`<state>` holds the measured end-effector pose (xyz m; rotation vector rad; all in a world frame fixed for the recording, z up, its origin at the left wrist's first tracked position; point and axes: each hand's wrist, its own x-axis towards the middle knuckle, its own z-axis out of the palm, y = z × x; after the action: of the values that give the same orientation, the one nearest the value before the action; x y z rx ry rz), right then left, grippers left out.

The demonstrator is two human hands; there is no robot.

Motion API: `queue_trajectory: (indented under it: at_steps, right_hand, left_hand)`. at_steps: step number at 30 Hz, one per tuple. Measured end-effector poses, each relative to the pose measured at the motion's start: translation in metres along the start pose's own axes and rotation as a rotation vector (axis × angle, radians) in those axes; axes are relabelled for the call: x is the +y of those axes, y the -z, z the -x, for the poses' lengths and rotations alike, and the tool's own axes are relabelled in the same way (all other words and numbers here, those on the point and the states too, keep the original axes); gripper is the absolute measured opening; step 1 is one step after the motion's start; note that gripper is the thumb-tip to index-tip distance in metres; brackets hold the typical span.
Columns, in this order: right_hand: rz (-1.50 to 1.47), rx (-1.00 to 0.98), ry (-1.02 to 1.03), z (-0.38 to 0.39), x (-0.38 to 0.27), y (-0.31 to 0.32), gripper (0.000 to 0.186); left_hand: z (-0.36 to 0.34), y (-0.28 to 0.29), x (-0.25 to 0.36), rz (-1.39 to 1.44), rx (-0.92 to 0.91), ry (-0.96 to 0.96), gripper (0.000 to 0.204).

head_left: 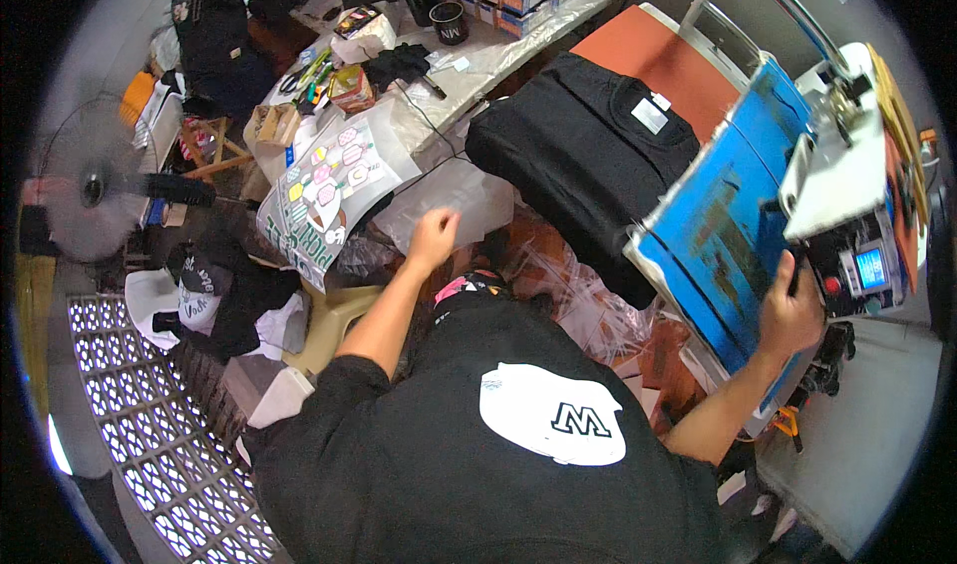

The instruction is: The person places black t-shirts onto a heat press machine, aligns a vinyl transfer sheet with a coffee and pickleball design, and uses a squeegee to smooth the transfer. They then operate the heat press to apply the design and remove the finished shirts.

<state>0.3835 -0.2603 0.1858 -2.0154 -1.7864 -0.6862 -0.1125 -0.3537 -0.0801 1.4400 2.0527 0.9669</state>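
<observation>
My right hand (793, 315) is closed round the dark handle of a heat press (842, 260), beside its control box with a small lit screen. The press's blue, stained upper plate (718, 220) is tilted up, to the left of that hand. A black T-shirt (588, 131) lies over the orange-red pad (653, 61), with a white label at its collar. My left hand (433, 241) is raised with curled fingers, and nothing shows in it. Behind it lies a clear plastic film (478, 203). Left of this hand, a sheet with colourful printed designs (334, 170) hangs over the worktable's edge.
The worktable (478, 71) holds a black mug (449, 24), pens, cloths and stacked small boxes (518, 1). A fan (95, 187) stands at far left, near a heap of black and white clothes (229, 300). Plastic scraps (598, 310) litter the floor. Another person (214, 36) is at upper left.
</observation>
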Motion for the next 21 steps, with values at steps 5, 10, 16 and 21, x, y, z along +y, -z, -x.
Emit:
queue_trajectory:
  at_steps: [5,10,16,21]
  right_hand:
    - [-0.085,0.131,-0.095,0.018,0.07,-0.006,0.054]
    - [0.085,0.013,-0.419,0.031,0.139,-0.027,0.052]
    - [0.138,0.041,-0.461,0.038,0.158,-0.024,0.047]
    - [0.294,0.043,-0.637,0.048,0.167,-0.025,0.044]
  left_hand:
    - [-0.171,-0.008,0.134,0.097,0.062,-0.707,0.012]
    - [-0.283,-0.084,0.189,-0.24,-0.064,-0.861,0.026]
    - [-0.335,-0.131,0.207,-0.226,-0.278,-0.798,0.036]
    - [-0.336,-0.151,0.225,0.1,-0.428,-0.801,0.026]
